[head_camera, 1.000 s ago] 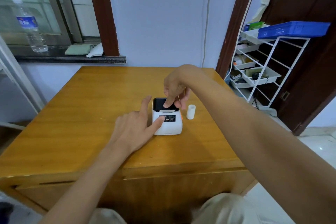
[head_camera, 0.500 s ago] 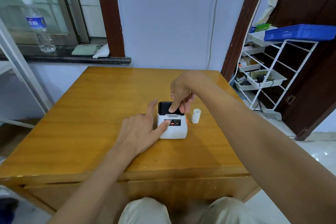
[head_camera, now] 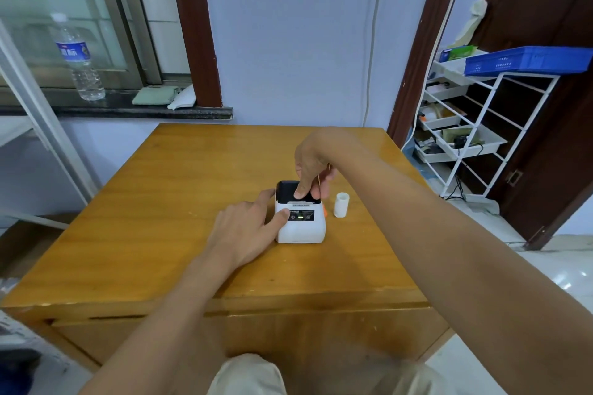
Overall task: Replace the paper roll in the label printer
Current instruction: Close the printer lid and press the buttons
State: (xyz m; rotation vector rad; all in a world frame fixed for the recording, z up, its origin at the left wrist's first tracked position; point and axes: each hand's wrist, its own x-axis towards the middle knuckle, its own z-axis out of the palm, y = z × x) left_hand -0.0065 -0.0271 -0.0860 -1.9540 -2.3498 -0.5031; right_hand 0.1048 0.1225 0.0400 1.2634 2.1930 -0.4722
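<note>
A small white label printer point(head_camera: 300, 230) with a black lid sits mid-table on the wooden table point(head_camera: 154, 202). A green light glows on its front panel. My left hand point(head_camera: 244, 234) rests against the printer's left side, thumb tip on the left end of the panel, index finger along the left edge. From above, my right hand point(head_camera: 313, 165) presses its fingertips on the closed black lid, with other fingers down the printer's right side. A white paper roll point(head_camera: 340, 204) stands upright just right of the printer, apart from both hands.
An orange tab point(head_camera: 324, 212) shows at the printer's right side. A water bottle point(head_camera: 78, 58) and folded cloths point(head_camera: 157, 95) lie on the window sill at back left. A white wire rack point(head_camera: 475, 135) with a blue tray point(head_camera: 526, 59) stands to the right of the table.
The panel light has gone from red to green. Both hands keep their places on the printer, and the roll has not moved.
</note>
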